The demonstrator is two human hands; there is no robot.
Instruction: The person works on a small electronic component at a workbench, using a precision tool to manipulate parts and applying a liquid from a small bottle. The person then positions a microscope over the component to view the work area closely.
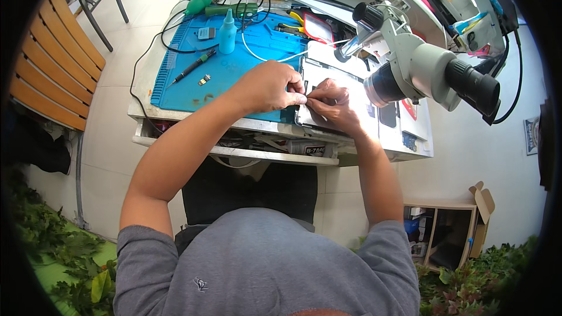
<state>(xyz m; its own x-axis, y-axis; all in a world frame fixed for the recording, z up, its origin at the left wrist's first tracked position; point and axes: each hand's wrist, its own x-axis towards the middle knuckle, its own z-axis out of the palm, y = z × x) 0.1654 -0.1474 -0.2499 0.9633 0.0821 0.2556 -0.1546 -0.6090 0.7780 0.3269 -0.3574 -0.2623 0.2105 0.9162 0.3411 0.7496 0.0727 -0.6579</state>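
Flat panel (311, 118), thin, pale-faced and dark-edged: lies on the surface (146, 85) beside the right side of a blue mat (175, 96), brightly lit.

Left hand (270, 88): reaches across the mat to the panel's left part; thumb and fingers bunched.

Right hand (335, 105): over the panel, fingertips close to those of the left. For both hands, I cannot tell from where I stand whether the fingers are fully closed or pinch something tiny.

Microscope (433, 76), pale with black eyepieces: stands over the panel, just right of the right hand.

Pen-shaped tool (193, 68), dark with a green band: lies on the mat, left of the hands.

Small metallic part (204, 79): on the mat, near that tool.

Squeeze bottle (228, 35), light blue, nozzle up: upright on the mat, beyond the left forearm.

White cable (252, 45): loops from the back of the mat toward the panel.

Handling notes, in my judgement: fine fingertip work of this kind calls for light, even pressure, wrists steadied and the panel kept flat. Dark edge best spared any levering; cable best kept clear of the fingers.
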